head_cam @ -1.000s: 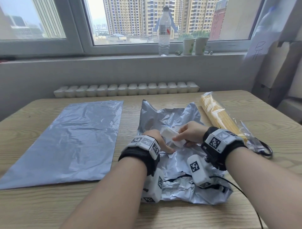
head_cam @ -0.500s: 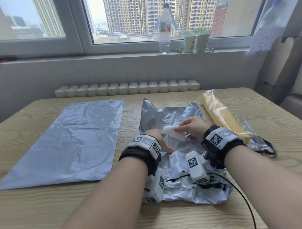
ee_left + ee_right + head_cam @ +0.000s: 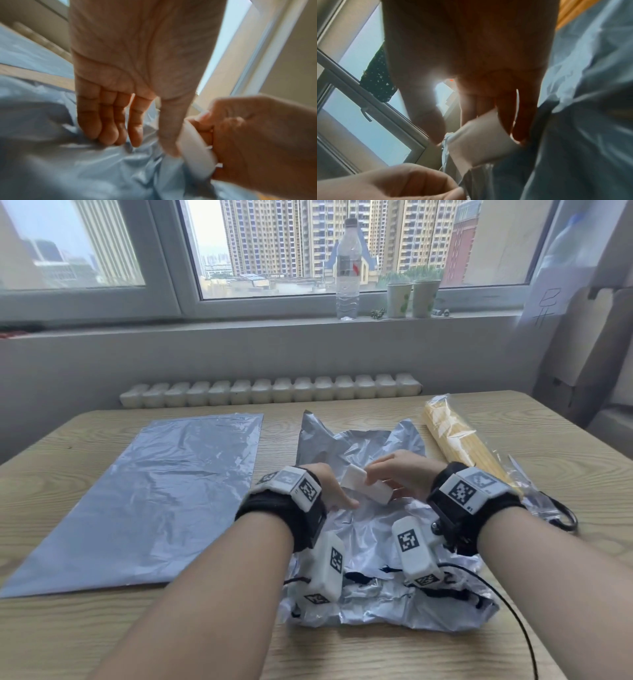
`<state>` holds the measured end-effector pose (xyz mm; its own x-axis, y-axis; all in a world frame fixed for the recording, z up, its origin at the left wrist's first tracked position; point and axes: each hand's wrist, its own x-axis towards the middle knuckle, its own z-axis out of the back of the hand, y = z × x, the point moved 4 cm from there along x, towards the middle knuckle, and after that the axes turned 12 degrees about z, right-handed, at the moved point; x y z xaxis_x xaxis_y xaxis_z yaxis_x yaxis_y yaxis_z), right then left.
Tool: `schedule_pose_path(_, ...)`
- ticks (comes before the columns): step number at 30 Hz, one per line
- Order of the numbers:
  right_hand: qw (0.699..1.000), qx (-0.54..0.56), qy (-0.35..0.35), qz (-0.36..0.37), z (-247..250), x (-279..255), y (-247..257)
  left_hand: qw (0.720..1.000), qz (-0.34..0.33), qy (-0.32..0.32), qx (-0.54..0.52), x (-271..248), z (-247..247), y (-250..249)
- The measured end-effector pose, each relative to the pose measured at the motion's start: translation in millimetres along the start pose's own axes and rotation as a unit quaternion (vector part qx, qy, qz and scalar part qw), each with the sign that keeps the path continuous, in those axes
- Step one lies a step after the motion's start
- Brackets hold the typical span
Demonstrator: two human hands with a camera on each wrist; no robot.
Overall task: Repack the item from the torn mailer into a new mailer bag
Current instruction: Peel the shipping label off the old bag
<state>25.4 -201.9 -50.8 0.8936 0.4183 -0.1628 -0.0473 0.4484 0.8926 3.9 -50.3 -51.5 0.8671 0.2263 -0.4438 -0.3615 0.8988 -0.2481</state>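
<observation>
Now gripping the white box (image 3: 366,489) in right hand (image 3: 404,474), lifted just above the crumpled torn mailer (image 3: 370,529); left hand (image 3: 329,487) relaxed, fingers pressing its foil. New mailer (image 3: 154,494) flat, well apart leftward, edges clear.

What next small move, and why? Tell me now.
Probably lift the white box clear and carry it left to the flat new mailer: the right hand already grips it above the torn mailer, which the left hand presses down.
</observation>
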Motion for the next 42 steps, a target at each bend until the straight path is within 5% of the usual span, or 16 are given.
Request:
schedule_pose_path(4, 0.989, -0.147, -0.009, 0.016, -7, -2, 7, 0.988, 0.013, -0.114, -0.104, 9, 14, 9)
schedule_pose_path(8, 0.96, -0.27, -0.062, 0.048, -15, 4, 10, 0.994, 0.013, -0.075, -0.081, 9, -9, 12)
schedule_pose_path(37, 0.992, 0.049, -0.116, -0.019, 5, 11, -28, 0.996, 0.036, -0.077, 0.003, 20, -15, 15)
schedule_pose_path(42, 0.994, 0.095, -0.04, -0.042, 9, -2, -21, 0.998, 0.039, -0.055, 0.005, 9, -11, 8)
